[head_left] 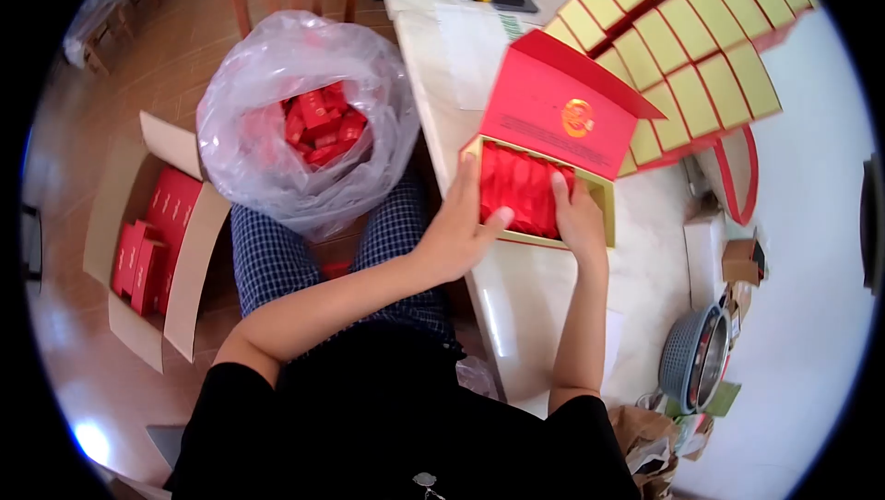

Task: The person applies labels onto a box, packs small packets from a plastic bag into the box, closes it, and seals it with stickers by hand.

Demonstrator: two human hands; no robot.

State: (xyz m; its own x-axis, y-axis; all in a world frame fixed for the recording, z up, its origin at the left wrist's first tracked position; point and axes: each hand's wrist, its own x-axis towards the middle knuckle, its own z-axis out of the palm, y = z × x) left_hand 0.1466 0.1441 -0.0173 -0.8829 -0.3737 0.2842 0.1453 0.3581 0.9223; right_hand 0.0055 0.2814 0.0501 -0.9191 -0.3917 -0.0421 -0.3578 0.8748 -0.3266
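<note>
from here i see the open red box on the pale surface, its lid tipped back with a gold emblem showing. a row of red packets fills most of it, leaving a bare yellow-lined section at the right end. the left hand lies at the box's left end, its fingers spread and released, thumb out over the near edge. the right hand reaches inside, its fingers against the last packets; i cannot tell whether they are clenched on them. stacked yellow-faced boxes stand just beyond the lid. beside the surface, a clear plastic bag holds small red packs.
</note>
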